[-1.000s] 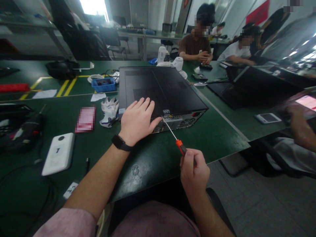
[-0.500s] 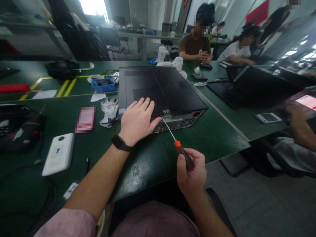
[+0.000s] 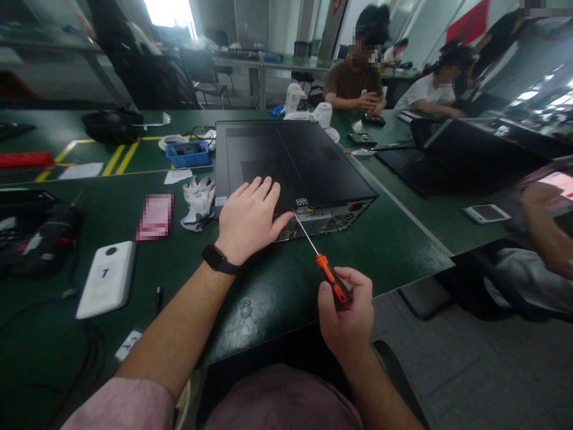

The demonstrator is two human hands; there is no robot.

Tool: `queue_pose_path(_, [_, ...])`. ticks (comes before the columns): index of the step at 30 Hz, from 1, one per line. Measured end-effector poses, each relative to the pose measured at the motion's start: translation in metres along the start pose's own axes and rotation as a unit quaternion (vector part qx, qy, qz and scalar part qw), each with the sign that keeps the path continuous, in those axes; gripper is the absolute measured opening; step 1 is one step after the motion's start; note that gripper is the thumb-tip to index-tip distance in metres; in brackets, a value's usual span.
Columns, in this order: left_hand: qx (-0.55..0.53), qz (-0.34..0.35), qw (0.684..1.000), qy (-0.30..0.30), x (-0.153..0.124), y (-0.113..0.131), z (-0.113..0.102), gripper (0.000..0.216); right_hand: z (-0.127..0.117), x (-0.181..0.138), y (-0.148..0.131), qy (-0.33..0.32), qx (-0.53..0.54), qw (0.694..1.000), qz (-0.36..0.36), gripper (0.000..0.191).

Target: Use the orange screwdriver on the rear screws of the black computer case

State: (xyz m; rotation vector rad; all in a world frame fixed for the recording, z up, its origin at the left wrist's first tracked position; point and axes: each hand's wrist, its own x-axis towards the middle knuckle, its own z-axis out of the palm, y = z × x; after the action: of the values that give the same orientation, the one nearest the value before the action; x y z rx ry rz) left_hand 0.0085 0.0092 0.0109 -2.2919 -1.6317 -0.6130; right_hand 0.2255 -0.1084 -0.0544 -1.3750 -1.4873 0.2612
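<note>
A black computer case (image 3: 286, 149) lies on its side on the green table (image 3: 380, 251), its rear panel with a fan grille facing me. Flat on the top cover near the rear edge rests my left hand (image 3: 250, 218), fingers spread, the thumb by the edge. My right hand (image 3: 347, 310) is closed around the orange and black handle of a screwdriver (image 3: 329, 272). The screwdriver's thin shaft points up and left, its tip at the rear edge of the case beside my left thumb. Any screw under the tip is too small to make out.
Left of the case lie a white and grey glove (image 3: 197, 203), a blue bin (image 3: 188, 154), a pink packet (image 3: 156, 216) and a white power bank (image 3: 107, 279). A phone (image 3: 486, 213) and another person's arm (image 3: 546, 224) are at the right.
The screwdriver handle has turned in my right hand, now showing more of its orange side. The tip and my left hand stay in place. At the right, the other person's arm has shifted.
</note>
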Motion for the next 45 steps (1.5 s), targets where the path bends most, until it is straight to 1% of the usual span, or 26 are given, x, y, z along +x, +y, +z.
queue_pose_path(3, [0.001,0.001,1.0,-0.001,0.0,0.0,0.0,0.062,-0.001,0.001,-0.003,-0.002,-0.021,1.0,-0.002,0.021])
queue_pose_path(6, [0.005,0.003,1.0,-0.001,0.0,0.0,0.0,0.062,-0.002,0.002,-0.001,0.018,-0.048,0.999,0.008,0.021])
queue_pose_path(11, [0.0,0.002,1.0,0.001,0.0,0.0,0.0,0.063,-0.003,0.002,0.008,0.013,-0.059,0.997,0.056,0.037])
queue_pose_path(13, [0.0,0.001,1.0,0.0,0.0,0.0,0.001,0.062,-0.002,0.001,0.011,0.011,-0.044,0.997,0.066,0.038])
queue_pose_path(15, [0.001,0.001,1.0,0.003,0.0,0.0,0.001,0.061,0.0,0.001,0.011,0.01,-0.02,0.998,0.056,0.031])
queue_pose_path(17, [0.003,0.002,1.0,0.007,0.0,0.0,0.001,0.062,0.001,0.002,0.008,0.016,-0.001,0.999,0.028,0.023])
queue_pose_path(21, [0.0,-0.001,1.0,0.005,0.0,0.0,0.001,0.062,0.002,0.002,-0.001,0.023,-0.01,0.999,-0.021,0.021])
queue_pose_path(24, [-0.004,-0.002,1.0,0.004,0.0,0.0,0.001,0.061,0.001,0.002,-0.003,0.022,-0.025,0.999,-0.022,0.018])
queue_pose_path(27, [-0.001,0.0,1.0,0.006,0.0,0.0,0.001,0.061,0.0,0.002,-0.001,0.032,-0.049,0.998,-0.002,0.021])
queue_pose_path(30, [-0.001,0.001,1.0,0.009,0.0,0.0,0.002,0.061,-0.002,0.003,0.004,0.054,-0.078,0.995,0.023,0.032])
queue_pose_path(32, [-0.002,0.001,1.0,0.011,0.0,0.0,0.002,0.062,-0.002,0.004,0.006,0.066,-0.083,0.994,0.034,0.038])
queue_pose_path(34, [0.0,0.002,1.0,0.01,0.0,0.0,0.002,0.062,-0.002,0.004,0.008,0.063,-0.072,0.994,0.043,0.04])
queue_pose_path(37, [0.003,0.0,1.0,0.006,0.0,0.0,0.002,0.061,-0.002,0.005,0.008,0.042,-0.039,0.997,0.042,0.035])
queue_pose_path(40, [0.004,0.0,1.0,0.005,0.0,0.0,0.002,0.062,-0.002,0.004,0.004,0.034,-0.018,0.999,0.005,0.024])
queue_pose_path(43, [0.005,0.001,1.0,0.004,0.0,0.0,0.002,0.063,-0.002,0.004,-0.001,0.026,-0.031,0.999,-0.023,0.02])
queue_pose_path(45, [0.004,0.001,1.0,0.003,0.0,0.0,0.001,0.063,-0.002,0.003,-0.002,0.03,-0.047,0.998,-0.022,0.019])
